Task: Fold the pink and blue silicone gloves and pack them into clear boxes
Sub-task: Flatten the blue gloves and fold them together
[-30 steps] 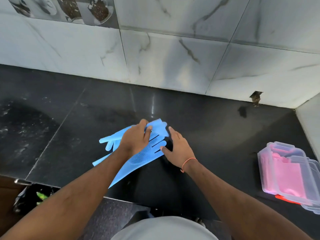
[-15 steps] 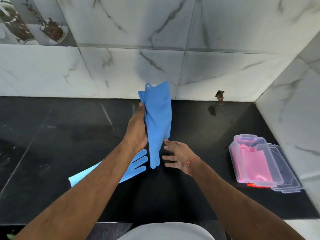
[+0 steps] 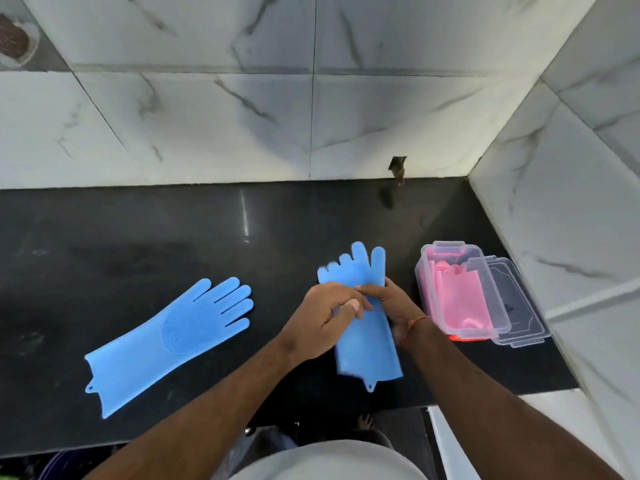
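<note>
Two blue silicone gloves lie on the glossy black stone table [image 3: 145,237], which meets white marble-patterned wall tiles [image 3: 207,126] behind and at the right. The first blue glove [image 3: 173,337], at left, lies flat and untouched, its ribbed palm patch facing up, its five digits pointing up and to the right, and its cuff with a small hanging tab toward the table's near edge. The second blue glove [image 3: 365,327], at centre, lies lengthwise with its digits toward the wall and its tabbed cuff toward the person. The left hand [image 3: 322,317] rests on this glove's middle, fingers curled and pinching the material; the right hand [image 3: 394,306], with an orange thread at the wrist, grips the glove's right edge, fingers closed around it. At right stands one clear plastic box [image 3: 460,289] holding folded pink silicone gloves [image 3: 457,299], whose number cannot be told. Just beyond it, touching, lies further clear plastic [image 3: 519,303], box or lid, apparently empty.
</note>
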Tool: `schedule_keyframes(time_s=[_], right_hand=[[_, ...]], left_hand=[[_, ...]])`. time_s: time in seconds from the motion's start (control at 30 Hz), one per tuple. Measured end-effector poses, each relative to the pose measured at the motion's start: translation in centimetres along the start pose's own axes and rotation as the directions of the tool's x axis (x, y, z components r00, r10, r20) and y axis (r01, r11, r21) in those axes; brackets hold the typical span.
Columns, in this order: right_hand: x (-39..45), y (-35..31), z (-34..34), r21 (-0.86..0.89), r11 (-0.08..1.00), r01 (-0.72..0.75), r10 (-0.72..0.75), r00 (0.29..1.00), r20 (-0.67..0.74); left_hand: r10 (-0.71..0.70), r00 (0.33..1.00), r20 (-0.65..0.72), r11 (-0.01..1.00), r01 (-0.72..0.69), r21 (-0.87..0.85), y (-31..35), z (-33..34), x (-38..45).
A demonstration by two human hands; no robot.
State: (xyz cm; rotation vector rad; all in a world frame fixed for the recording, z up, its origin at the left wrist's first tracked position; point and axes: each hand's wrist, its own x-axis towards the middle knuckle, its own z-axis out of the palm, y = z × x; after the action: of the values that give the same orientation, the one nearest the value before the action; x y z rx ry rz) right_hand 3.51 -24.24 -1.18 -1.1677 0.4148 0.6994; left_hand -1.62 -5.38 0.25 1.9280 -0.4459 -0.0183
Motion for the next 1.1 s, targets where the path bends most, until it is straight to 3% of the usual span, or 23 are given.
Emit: schedule_keyframes(time_s=[0.1,0.23,0.37,0.47,0.53,0.77,1.1], right_hand=[[0.7,2.1,-2.4,-0.264,0.963,-0.060,0.005,0.979,-0.205],[1.7,3.2,-3.9,-0.477,0.877,-0.050,-0.131,0.932,-0.339],[1.9,3.4,-3.9,-0.657,0.753,-0.037,-0.244,0.912,-0.331],[1.9,3.2,-4.2,-0.844,0.534,-0.060,-0.370,0.881,-0.296],[1.8,3.1,-4.5,-0.886,0.456,-0.083,-0.419,0.858,-0.296],[1.9,3.8,-4.7,-0.875,0.484,-0.006,-0.390,0.894,-0.222],[3.7,4.1,1.7,-0.833,0.550,0.060,-0.293,0.948,-0.125]], left_hand=[[-0.160,0.987,0.032,0.965,0.150,0.214,-3.3,1.7,-1.7],[-0.315,0.946,0.081,0.850,0.243,0.467,-6.6,2.5,-3.4],[-0.257,0.957,0.136,0.755,0.111,0.646,-8.0,4.1,-3.1],[-0.251,0.944,0.216,0.688,0.017,0.725,-8.6,5.6,-1.5],[-0.290,0.930,0.226,0.652,0.019,0.758,-9.0,6.4,-0.8],[-0.345,0.925,0.162,0.587,0.078,0.806,-9.7,6.7,-1.2],[-0.378,0.918,0.120,0.490,0.088,0.867,-9.2,3.9,-4.4]])
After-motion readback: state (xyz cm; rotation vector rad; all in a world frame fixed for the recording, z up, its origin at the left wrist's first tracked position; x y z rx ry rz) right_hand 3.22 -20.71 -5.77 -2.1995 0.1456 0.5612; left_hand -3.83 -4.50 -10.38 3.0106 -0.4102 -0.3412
